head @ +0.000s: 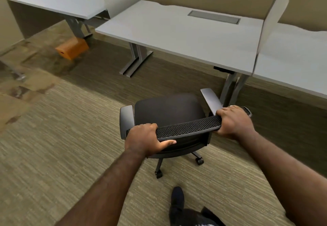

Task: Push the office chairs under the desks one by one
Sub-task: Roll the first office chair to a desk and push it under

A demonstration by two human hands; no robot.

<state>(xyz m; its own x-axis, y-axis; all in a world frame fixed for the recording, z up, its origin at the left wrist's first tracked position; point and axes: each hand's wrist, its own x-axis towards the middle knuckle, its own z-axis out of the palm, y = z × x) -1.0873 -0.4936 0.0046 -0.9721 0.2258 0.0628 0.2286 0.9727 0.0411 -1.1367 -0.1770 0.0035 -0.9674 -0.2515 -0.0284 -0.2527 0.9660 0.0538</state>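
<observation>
A black office chair (168, 109) with a mesh backrest and two armrests stands on the carpet in front of a grey desk (177, 32). My left hand (146, 139) grips the left end of the backrest's top edge. My right hand (233, 121) grips the right end of the same edge. The seat faces the desk and sits short of its front edge, slightly right of the desk's middle. The chair's right armrest is close to the desk's right leg (231, 87).
Another grey desk (58, 1) stands at the back left, with an orange box (72, 48) on the floor beside its leg. A third desk (292, 63) adjoins on the right behind a white divider panel (272, 24). My dark shoe (177, 199) is on the carpet below the chair.
</observation>
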